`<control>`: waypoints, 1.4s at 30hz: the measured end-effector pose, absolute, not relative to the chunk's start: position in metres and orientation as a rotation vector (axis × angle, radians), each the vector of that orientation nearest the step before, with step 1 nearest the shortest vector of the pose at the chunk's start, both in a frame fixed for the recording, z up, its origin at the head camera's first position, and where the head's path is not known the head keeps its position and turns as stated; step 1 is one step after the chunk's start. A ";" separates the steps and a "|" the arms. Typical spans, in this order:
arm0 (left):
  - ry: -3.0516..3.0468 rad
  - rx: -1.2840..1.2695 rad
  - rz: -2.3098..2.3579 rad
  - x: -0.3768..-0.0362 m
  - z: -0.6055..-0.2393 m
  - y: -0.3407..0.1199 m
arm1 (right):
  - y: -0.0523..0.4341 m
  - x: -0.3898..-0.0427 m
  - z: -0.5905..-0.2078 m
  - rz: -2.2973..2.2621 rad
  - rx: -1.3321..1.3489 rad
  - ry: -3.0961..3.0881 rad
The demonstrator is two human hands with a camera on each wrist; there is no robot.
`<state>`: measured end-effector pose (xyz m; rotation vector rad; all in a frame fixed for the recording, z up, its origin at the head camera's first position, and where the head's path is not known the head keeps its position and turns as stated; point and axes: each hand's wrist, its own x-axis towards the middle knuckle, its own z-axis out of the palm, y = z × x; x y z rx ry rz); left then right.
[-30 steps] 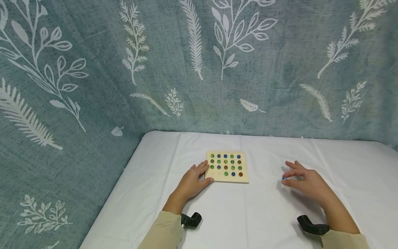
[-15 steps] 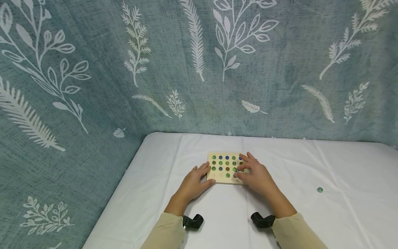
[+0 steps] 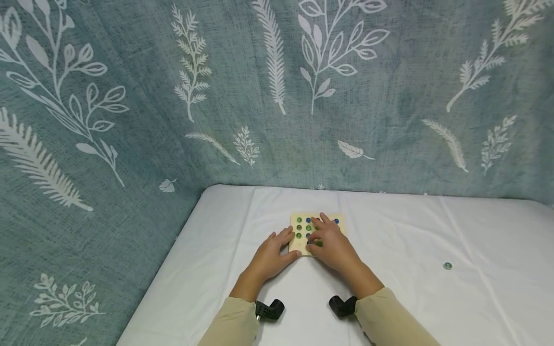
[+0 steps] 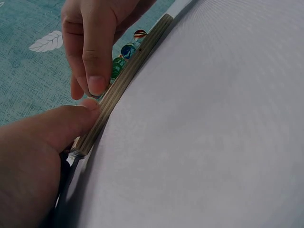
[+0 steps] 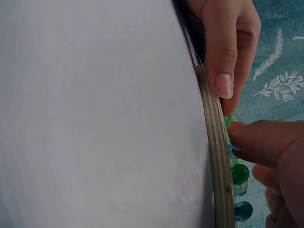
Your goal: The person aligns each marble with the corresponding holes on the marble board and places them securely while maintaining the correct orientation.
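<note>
My left hand (image 3: 271, 255) lies flat, thumb against the wooden marble board (image 3: 297, 247) edge; my right hand (image 3: 331, 245) pinches a blue marble (image 5: 230, 147), shown only by the right wrist view.

Teal backdrop cloth (image 3: 277, 96), white leaf print; white sheet (image 3: 433, 298) over table, possibly padded; soft even light.

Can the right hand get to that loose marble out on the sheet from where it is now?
Probably yes. The loose marble lies alone on the white sheet, nothing around it, but the right hand is over the wooden board, pinching a marble, so it would have to let go first.
</note>
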<state>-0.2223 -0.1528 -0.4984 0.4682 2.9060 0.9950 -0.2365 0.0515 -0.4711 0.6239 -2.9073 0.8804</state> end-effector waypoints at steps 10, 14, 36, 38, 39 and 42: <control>2.925 0.490 0.975 -0.223 -0.500 -0.153 | 0.049 -0.237 -0.472 0.863 0.606 -2.931; 2.919 0.484 0.979 -0.222 -0.499 -0.153 | 0.049 -0.236 -0.471 0.860 0.618 -2.924; 2.911 0.460 1.005 -0.223 -0.501 -0.152 | 0.120 -0.225 -0.442 1.076 0.438 -2.897; 2.910 0.461 1.007 -0.223 -0.501 -0.152 | 0.139 -0.221 -0.437 1.064 0.391 -2.911; 2.910 0.460 1.007 -0.223 -0.501 -0.152 | 0.148 -0.219 -0.435 1.057 0.370 -2.917; 2.909 0.459 1.006 -0.223 -0.500 -0.152 | 0.179 -0.210 -0.430 1.024 0.320 -2.915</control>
